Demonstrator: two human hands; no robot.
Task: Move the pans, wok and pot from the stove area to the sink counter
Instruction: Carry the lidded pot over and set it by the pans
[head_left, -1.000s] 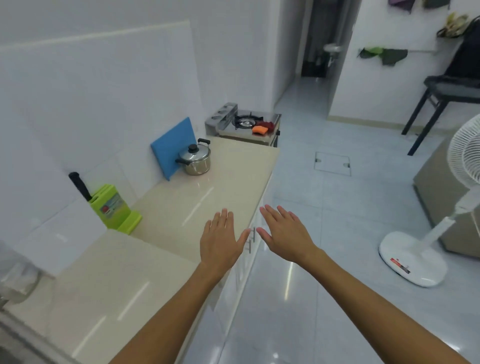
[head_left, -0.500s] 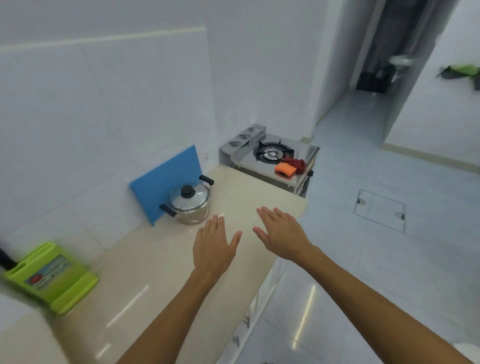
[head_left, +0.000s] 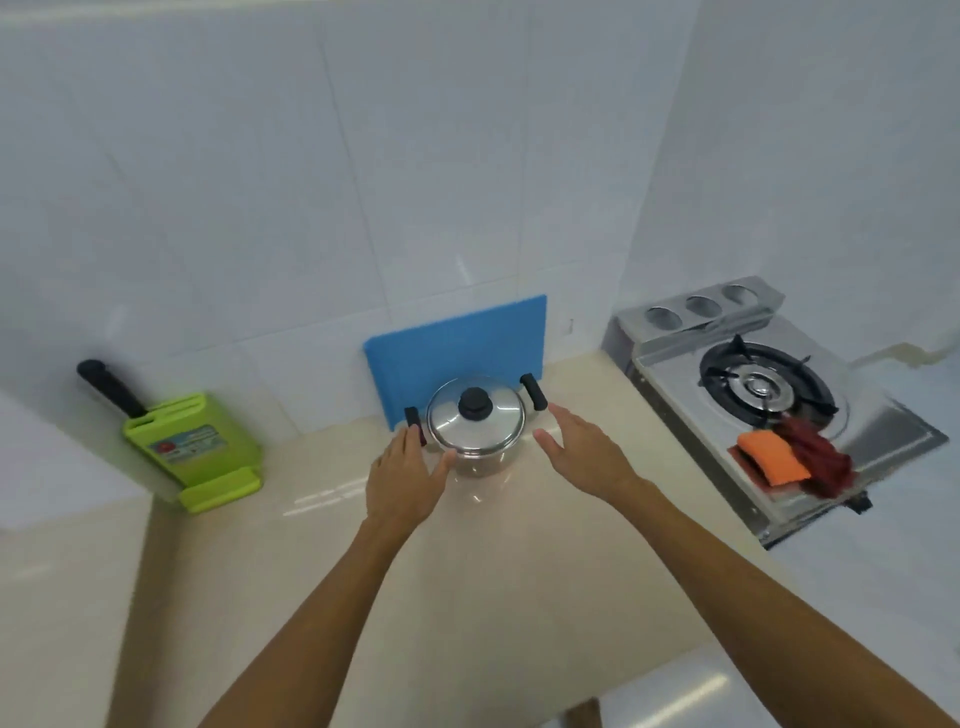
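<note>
Head view, item list. Pot (head_left: 475, 428): steel, lidded, on our beige counter (head_left: 467, 561) before a blue cutting board (head_left: 457, 343), left of the stove (head_left: 769, 395). Our left hand (head_left: 405, 475): spread flat, empty, fingertips at the pot's left handle. Our right hand (head_left: 584, 452): spread, empty, just beside the right handle. Green knife block (head_left: 192, 447): far left.

A small, round, shiny stainless-steel pot (head_left: 475, 441) stands upright on the beige counter (head_left: 467, 571), its matching steel lid on and topped by a black knob. Two black side handles stick out left and right. It sits close to the back wall, left of the stove.
</note>
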